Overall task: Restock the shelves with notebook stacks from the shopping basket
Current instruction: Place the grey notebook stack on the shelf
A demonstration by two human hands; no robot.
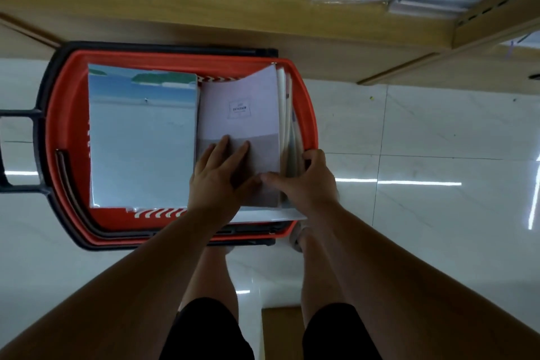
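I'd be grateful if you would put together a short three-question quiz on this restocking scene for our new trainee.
1. True or false: both hands are on the notebooks at the right side of the red basket.
2. Multiple choice: the notebook stack with the beach-scene cover lies A) on the shelf, B) in the left part of the basket, C) on the floor.
3. Fill in: the left hand lies flat on the ___ notebook cover.

Key
1. True: the right hand grips the edges of the upright notebooks beside it.
2. B.
3. Pale lilac, printed with a small label.
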